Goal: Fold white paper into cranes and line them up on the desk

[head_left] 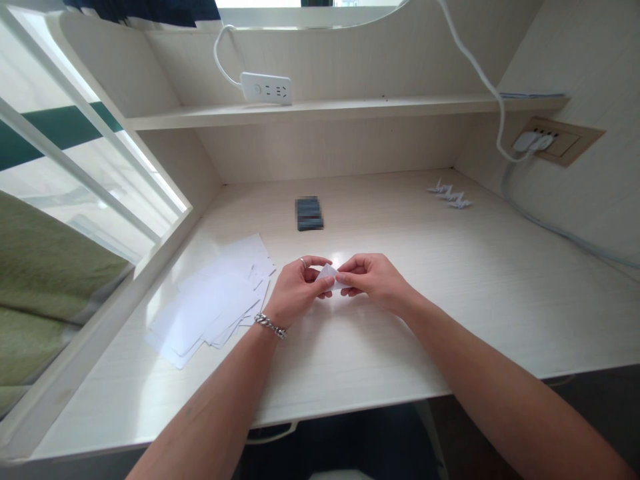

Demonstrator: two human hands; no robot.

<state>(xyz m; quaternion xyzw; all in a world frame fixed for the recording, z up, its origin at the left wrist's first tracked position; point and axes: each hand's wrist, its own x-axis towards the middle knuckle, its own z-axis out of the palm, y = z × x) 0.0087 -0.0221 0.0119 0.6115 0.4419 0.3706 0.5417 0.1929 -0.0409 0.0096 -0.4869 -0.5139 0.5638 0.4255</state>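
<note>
Between my two hands is a small folded piece of white paper, held just above the desk with a pointed corner facing up. My left hand, with a ring and a chain bracelet, pinches its left side between thumb and fingers. From the other side, my right hand is closed on the paper's right edge, thumb on top. Fingers cover much of the paper, so its full shape is hidden. Several small folded paper cranes stand in a row at the desk's back right.
Loose white sheets lie spread on the desk at left. A dark, pixelated rectangular object sits beyond my hands. On the shelf rests a white power strip. A white cable hangs to a wall socket.
</note>
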